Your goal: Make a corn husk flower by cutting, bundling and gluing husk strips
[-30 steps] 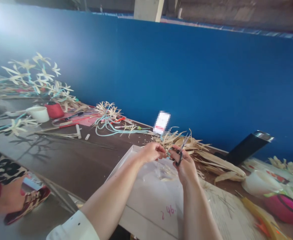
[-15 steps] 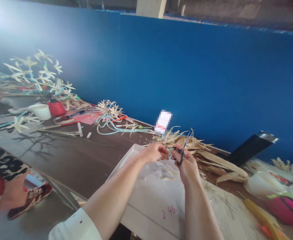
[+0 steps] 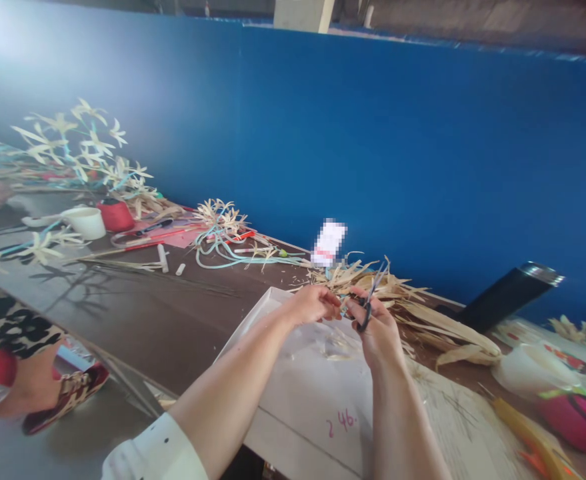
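Observation:
Scissors with black handles [image 3: 364, 317] are in my right hand [image 3: 379, 328], their blades pointing up and away from me. My left hand [image 3: 316, 305] is pinched close beside it, fingertips nearly meeting those of the right. Between the two hands is a small pale bit, too small to make out. Both hands are over a white box lid [image 3: 317, 393] with purple figures written on it and pale scraps on top. Just behind them lies a heap of dried corn husks [image 3: 403, 293].
A black flask [image 3: 510, 297] leans at the right, near a white tub [image 3: 533, 367], a yellow tool [image 3: 535, 437] and a pink pouch [image 3: 580, 420]. To the left lie light-blue stems [image 3: 223, 257], a white mug [image 3: 87, 222] and husk flowers [image 3: 90, 143]. A person's foot shows below.
The view has shifted slightly. My two hands stay close together over the lid, with only slight finger movement; the scissors remain in my right hand.

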The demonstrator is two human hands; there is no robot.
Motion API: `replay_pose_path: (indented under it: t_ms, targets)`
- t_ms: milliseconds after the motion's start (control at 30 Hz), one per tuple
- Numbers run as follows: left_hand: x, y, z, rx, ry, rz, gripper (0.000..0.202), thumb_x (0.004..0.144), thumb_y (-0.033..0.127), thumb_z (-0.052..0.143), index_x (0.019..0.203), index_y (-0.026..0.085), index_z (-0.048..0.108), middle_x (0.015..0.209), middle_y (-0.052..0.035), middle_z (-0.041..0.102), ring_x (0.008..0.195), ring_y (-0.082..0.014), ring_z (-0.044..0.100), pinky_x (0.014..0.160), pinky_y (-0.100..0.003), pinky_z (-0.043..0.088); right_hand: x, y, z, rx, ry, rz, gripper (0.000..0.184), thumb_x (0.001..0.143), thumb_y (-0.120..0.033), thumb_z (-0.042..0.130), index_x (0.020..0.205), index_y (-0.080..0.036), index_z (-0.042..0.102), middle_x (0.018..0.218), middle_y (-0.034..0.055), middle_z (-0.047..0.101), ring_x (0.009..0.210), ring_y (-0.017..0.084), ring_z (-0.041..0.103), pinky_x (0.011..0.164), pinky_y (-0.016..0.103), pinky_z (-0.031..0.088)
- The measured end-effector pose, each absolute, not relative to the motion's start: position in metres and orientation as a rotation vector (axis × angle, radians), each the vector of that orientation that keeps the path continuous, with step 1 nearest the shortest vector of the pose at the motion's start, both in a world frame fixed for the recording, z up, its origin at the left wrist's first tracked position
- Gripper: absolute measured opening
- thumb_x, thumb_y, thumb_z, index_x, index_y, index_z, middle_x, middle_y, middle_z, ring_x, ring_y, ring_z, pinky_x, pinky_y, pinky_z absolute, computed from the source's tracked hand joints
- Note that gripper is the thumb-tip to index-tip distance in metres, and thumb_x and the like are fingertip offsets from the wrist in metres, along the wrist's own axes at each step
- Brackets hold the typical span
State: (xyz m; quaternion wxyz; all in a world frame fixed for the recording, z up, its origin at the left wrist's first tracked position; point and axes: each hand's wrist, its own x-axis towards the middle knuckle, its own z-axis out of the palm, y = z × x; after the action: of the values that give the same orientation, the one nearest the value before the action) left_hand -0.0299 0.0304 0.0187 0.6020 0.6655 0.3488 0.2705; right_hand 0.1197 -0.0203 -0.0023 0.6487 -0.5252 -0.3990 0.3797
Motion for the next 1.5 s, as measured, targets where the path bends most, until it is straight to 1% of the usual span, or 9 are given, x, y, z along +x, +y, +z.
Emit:
replay_pose_path:
  t_ms: [133, 267, 367, 533, 667, 800, 933, 1200, 1500]
  targets:
    - [-0.029, 0.029, 0.018, 1.603, 0.827, 0.721, 0.027, 0.065, 0.034, 0.061, 0.083, 0.013, 0.063, 0.073, -0.0042, 0.065, 0.058, -0.0094, 0.052, 0.051, -0.02, 0.037, 0.114, -0.022, 0.003, -1.208, -0.929, 0.832, 0.054, 0.057, -0.032, 0.074, 0.108, -0.021, 0.06, 0.078, 0.0018, 0.063, 0.051, 0.009, 0.045, 0.044, 0.022, 0.028]
    - [-0.027, 0.031, 0.013, 1.668, 0.901, 0.802, 0.025, 0.067, 0.035, 0.059, 0.075, 0.013, 0.066, 0.064, -0.0023, 0.062, 0.052, -0.0084, 0.048, 0.047, -0.019, 0.034, 0.11, -0.023, 0.007, -1.256, -0.945, 0.778, 0.055, 0.057, -0.032, 0.075, 0.108, -0.02, 0.06, 0.077, 0.0021, 0.064, 0.049, 0.008, 0.042, 0.044, 0.022, 0.027]
    - [-0.025, 0.032, 0.011, 1.652, 0.912, 0.821, 0.025, 0.068, 0.035, 0.057, 0.076, 0.013, 0.067, 0.065, -0.002, 0.063, 0.053, -0.0086, 0.049, 0.048, -0.019, 0.035, 0.11, -0.022, 0.007, -1.257, -0.911, 0.786, 0.053, 0.057, -0.033, 0.075, 0.106, -0.019, 0.06, 0.074, 0.0019, 0.063, 0.049, 0.008, 0.042, 0.043, 0.021, 0.027]
    - [-0.024, 0.033, 0.014, 1.581, 0.913, 0.948, 0.026, 0.069, 0.036, 0.059, 0.08, 0.013, 0.066, 0.064, -0.0024, 0.063, 0.056, -0.0095, 0.051, 0.052, -0.019, 0.038, 0.114, -0.022, 0.003, -1.29, -0.938, 0.836, 0.051, 0.058, -0.034, 0.074, 0.106, -0.022, 0.062, 0.07, 0.0001, 0.06, 0.058, 0.012, 0.05, 0.046, 0.021, 0.03]
    - [-0.025, 0.034, 0.019, 1.421, 0.85, 1.063, 0.024, 0.069, 0.031, 0.059, 0.082, 0.012, 0.064, 0.072, -0.004, 0.065, 0.06, -0.0088, 0.053, 0.055, -0.019, 0.04, 0.112, -0.024, 0.002, -1.324, -1.053, 0.958, 0.049, 0.061, -0.041, 0.072, 0.105, -0.021, 0.063, 0.071, 0.002, 0.062, 0.063, 0.014, 0.054, 0.046, 0.021, 0.031]
    - [-0.026, 0.037, 0.022, 1.298, 0.864, 1.121, 0.019, 0.069, 0.029, 0.058, 0.078, 0.013, 0.062, 0.069, -0.0028, 0.064, 0.057, -0.0079, 0.052, 0.051, -0.017, 0.039, 0.108, -0.03, 0.005, -1.319, -1.189, 1.054, 0.047, 0.07, -0.047, 0.065, 0.107, -0.019, 0.062, 0.075, 0.006, 0.065, 0.061, 0.013, 0.052, 0.045, 0.022, 0.029]
    - [-0.028, 0.038, 0.024, 1.263, 0.867, 1.149, 0.017, 0.069, 0.028, 0.057, 0.076, 0.013, 0.062, 0.07, -0.0024, 0.063, 0.057, -0.0076, 0.052, 0.051, -0.017, 0.038, 0.108, -0.033, 0.008, -1.321, -1.349, 1.088, 0.047, 0.073, -0.047, 0.063, 0.11, -0.018, 0.061, 0.072, 0.0058, 0.064, 0.06, 0.013, 0.049, 0.044, 0.022, 0.027]
    - [-0.031, 0.035, 0.029, 1.321, 0.941, 1.154, 0.02, 0.069, 0.03, 0.058, 0.078, 0.013, 0.064, 0.072, -0.0023, 0.065, 0.06, -0.0082, 0.053, 0.054, -0.018, 0.039, 0.106, -0.033, 0.011, -1.367, -1.351, 1.09, 0.052, 0.067, -0.051, 0.066, 0.106, -0.017, 0.065, 0.061, 0.0027, 0.06, 0.052, 0.012, 0.045, 0.046, 0.023, 0.029]
    - [-0.031, 0.033, 0.031, 1.259, 0.881, 1.131, 0.02, 0.069, 0.025, 0.058, 0.083, 0.013, 0.064, 0.069, -0.0022, 0.064, 0.055, -0.0072, 0.051, 0.051, -0.017, 0.038, 0.107, -0.031, 0.008, -1.374, -1.348, 1.066, 0.05, 0.069, -0.044, 0.067, 0.11, -0.016, 0.063, 0.058, 0.0014, 0.058, 0.049, 0.01, 0.043, 0.046, 0.023, 0.029]
